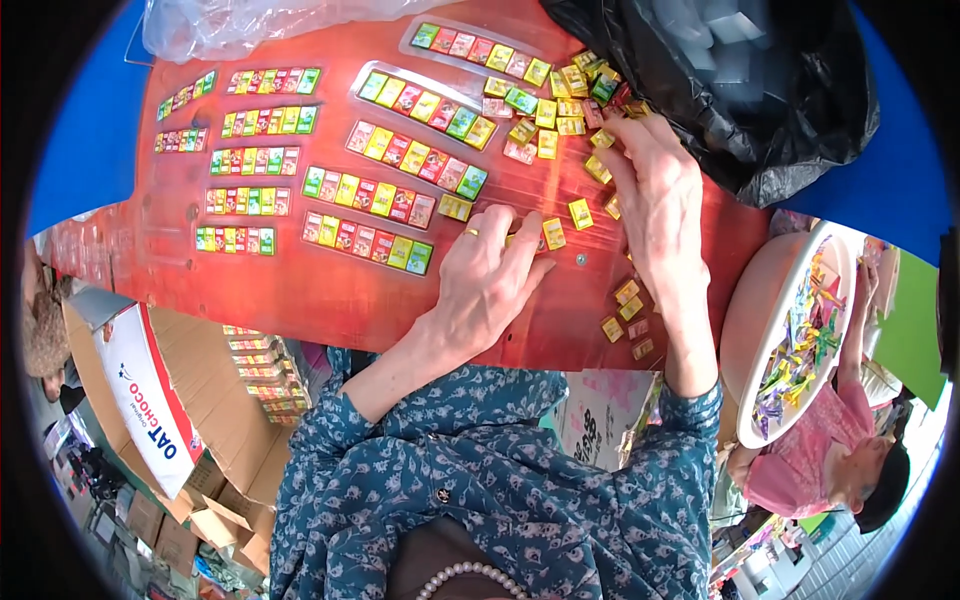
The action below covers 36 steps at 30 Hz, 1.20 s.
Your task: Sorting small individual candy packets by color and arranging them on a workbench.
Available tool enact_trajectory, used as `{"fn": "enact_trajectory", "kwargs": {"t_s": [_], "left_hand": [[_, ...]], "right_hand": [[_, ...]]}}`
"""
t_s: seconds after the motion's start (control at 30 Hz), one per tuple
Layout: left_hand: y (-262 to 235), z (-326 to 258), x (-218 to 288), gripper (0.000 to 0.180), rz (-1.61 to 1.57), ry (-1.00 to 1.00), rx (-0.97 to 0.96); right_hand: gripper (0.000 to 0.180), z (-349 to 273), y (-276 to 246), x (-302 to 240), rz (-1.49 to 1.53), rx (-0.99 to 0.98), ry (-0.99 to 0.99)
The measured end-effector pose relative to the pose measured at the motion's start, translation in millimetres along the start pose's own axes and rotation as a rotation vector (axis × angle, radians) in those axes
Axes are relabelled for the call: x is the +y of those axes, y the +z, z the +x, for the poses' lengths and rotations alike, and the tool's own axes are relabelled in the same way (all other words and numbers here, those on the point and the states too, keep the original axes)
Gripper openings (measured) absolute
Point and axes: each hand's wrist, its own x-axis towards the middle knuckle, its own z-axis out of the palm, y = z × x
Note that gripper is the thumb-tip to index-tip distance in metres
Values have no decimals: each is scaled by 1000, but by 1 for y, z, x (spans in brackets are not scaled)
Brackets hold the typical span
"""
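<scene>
My left hand (490, 275) is over the red table, its fingers bent inward around a small yellow box (511, 240), mostly hidden beneath them. A loose yellow box (554, 234) lies just right of it, and another yellow box (455, 207) is by its knuckles at a tray's end. My right hand (657, 190) reaches into a pile of small boxes (570, 88), mostly yellow with some pink and green. Its fingers are bent together among them; what they hold is hidden. Clear trays (368, 243), each with a row of colourful little boxes, lie left of my hands.
More filled trays (262, 122) line the left of the red table (380, 310). A black plastic bag (740, 140) rises at the far right. Beside the table are a white basin (745, 350) of colourful wrapped pieces, a person in pink (810, 450) and an open carton (215, 370).
</scene>
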Motion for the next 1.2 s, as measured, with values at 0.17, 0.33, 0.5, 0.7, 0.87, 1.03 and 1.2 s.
{"fn": "enact_trajectory", "kwargs": {"t_s": [0.17, 0.33, 0.5, 0.7, 0.87, 1.03, 1.2], "left_hand": [[1, 7, 6, 52, 5, -49, -47], [6, 7, 1, 49, 49, -10, -11], [5, 6, -1, 46, 23, -1, 1], [5, 4, -3, 44, -2, -29, 0], [5, 4, -2, 42, 2, -20, 15], [4, 4, -3, 42, -10, -37, 8], [4, 6, -1, 42, -21, -42, 10]], "right_hand": [[20, 25, 23, 22, -217, -8, -90], [22, 26, 17, 18, -98, -1, -54], [23, 27, 15, 22, -287, 123, -74], [22, 32, 24, 27, -415, 127, -56], [15, 32, 25, 38, -528, 116, -67], [12, 21, 22, 45, -472, 234, -269], [10, -5, -2, 20, 31, 37, -106]]}}
